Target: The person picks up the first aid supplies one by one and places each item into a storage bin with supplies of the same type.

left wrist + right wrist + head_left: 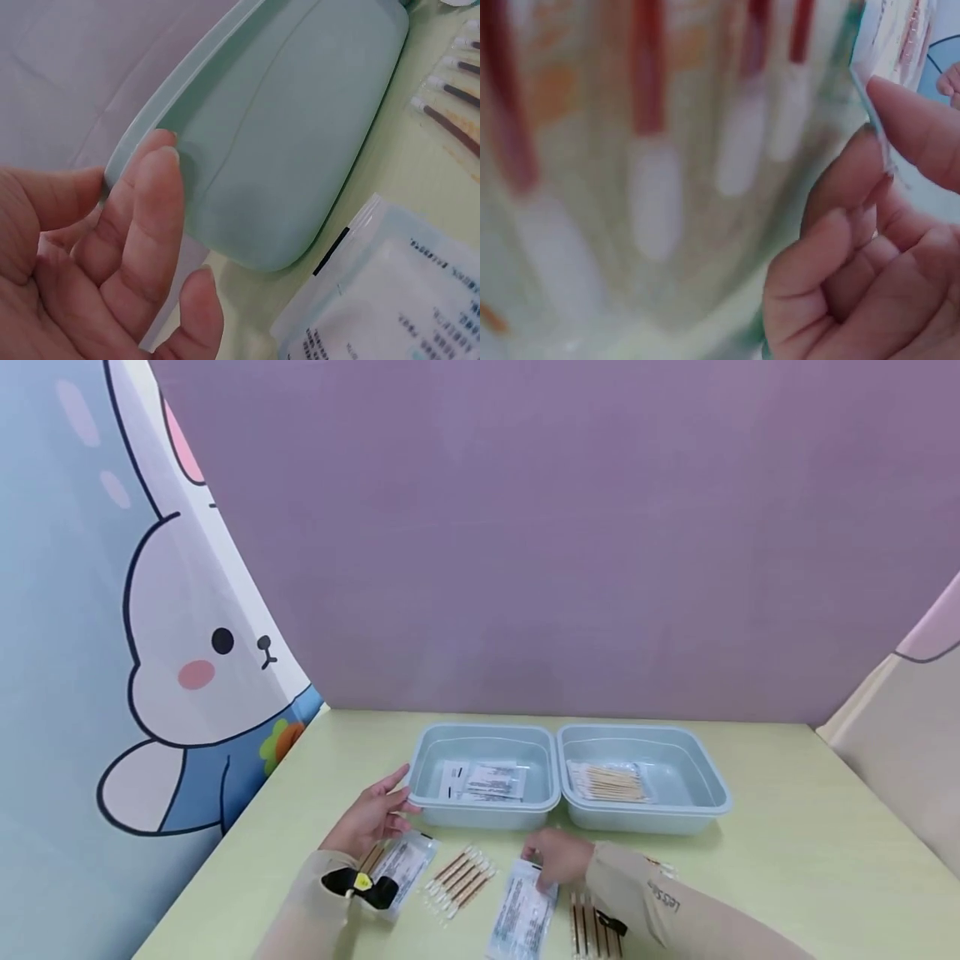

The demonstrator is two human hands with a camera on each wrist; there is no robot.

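Note:
My left hand [371, 818] is at the left front corner of the left light blue plastic basin [483, 814], gripping its rim between thumb and fingers. In the left wrist view the thumb [71, 199] presses that rim from outside. My right hand [562, 857] pinches the top edge of a white printed packet [521, 914] in front of the basins. The right wrist view shows thumb and forefinger [844, 176] on its thin edge. Another white packet [405, 868] lies under the left wrist, beside a clear pack of brown-stemmed swabs [461, 881].
White printed packets [491, 781] lie in the left basin. The right light blue basin [686, 814] holds a bag of wooden cotton swabs [611, 782]. More brown-stemmed swabs [592, 931] lie by the right wrist on the yellow-green table [795, 860]. A purple wall panel [555, 543] rises behind.

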